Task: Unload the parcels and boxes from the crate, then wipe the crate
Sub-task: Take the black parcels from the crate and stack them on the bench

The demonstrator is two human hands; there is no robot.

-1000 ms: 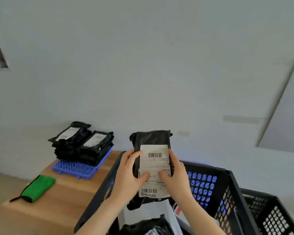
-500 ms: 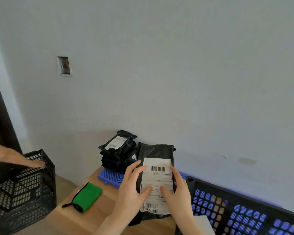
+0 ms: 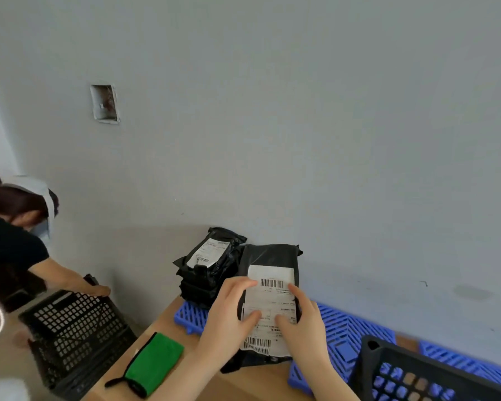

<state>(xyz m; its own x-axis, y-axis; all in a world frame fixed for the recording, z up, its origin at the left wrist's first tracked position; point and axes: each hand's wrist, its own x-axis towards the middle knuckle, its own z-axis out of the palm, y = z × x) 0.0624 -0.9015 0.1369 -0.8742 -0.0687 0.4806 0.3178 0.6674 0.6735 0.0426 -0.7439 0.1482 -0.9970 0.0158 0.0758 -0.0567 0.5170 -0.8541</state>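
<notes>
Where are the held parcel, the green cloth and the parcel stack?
held parcel (image 3: pixel 272 301), head view, white label.
green cloth (image 3: pixel 155 360), head view, fabric middle.
parcel stack (image 3: pixel 210 252), head view, top parcel's label.

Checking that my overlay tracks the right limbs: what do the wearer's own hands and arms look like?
The left hand and right hand are bare: no gloves, rings or wristbands show on the fingers or wrists. The forearms are uncovered down to the picture's lower edge, with no sleeve or watch in view.
</notes>
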